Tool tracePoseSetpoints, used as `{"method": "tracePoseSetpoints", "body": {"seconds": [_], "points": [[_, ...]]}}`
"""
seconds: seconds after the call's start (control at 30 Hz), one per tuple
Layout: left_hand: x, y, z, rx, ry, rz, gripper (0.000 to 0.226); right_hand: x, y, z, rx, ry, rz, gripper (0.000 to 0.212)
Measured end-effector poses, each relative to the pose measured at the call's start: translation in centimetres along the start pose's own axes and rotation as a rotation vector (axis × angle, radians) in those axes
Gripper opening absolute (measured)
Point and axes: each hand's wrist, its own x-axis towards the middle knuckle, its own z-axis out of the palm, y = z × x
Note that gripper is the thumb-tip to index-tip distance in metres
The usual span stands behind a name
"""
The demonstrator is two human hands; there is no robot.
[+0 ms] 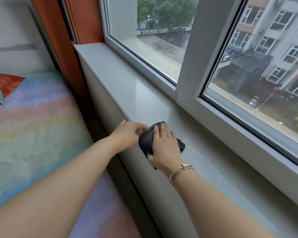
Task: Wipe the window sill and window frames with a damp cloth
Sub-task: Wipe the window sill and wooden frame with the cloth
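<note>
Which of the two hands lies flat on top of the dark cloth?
The right hand, wearing bracelets, lies on the cloth; the left hand only touches its edge.

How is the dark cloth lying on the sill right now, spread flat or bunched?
Bunched. The dark cloth sits as a rounded wad on the window sill, under the right hand.

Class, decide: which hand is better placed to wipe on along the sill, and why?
Right hand: it lies flat on the dark cloth on the sill. The left hand only touches the cloth's edge.
</note>
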Motion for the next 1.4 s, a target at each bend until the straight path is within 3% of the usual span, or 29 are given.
{"method": "tracePoseSetpoints", "body": {"seconds": [0.13,0.27,0.47,0.6,0.73,1.0,1.23,1.33,1.4], "points": [[1.3,0.1,-1.0,-0.070,0.023,0.017,0.069,2.4,-0.9,0.6,0.019,0.007,-0.006,0.090],[2.0,-0.6,-0.1,-0.068,0.025,0.015,0.070,-4.1,2.2,-0.2,0.063,0.037,-0.025,0.090],[2.9,0.7,-0.8,0.028,0.003,0.024,0.049,-7.3,9.1,-2.8,-0.002,-0.079,0.218,0.123],[3.4,1.7,-2.4,0.180,-0.111,0.009,0.061,-2.3,9.9,-2.4,0.000,-0.028,0.241,0.102],[3.5,1.8,-2.6,0.267,-0.191,0.003,0.074,0.9,10.8,-2.3,0.006,-0.028,0.104,0.078],[2.3,4.3,-2.8,0.326,-0.156,-0.006,0.058,-7.7,16.4,-3.1,-0.002,-0.130,0.056,0.078],[4.0,3.2,-3.9,0.385,-0.114,0.059,0.040,2.5,11.2,-2.1,-0.011,-0.017,0.045,0.076],[5.7,1.5,-4.0,0.299,-0.025,0.129,0.023,4.9,10.4,-1.6,-0.025,-0.050,0.054,0.075],[6.6,0.9,-3.5,0.158,-0.045,0.188,0.024,4.9,10.4,-1.7,-0.016,-0.093,0.079,0.075]]}}
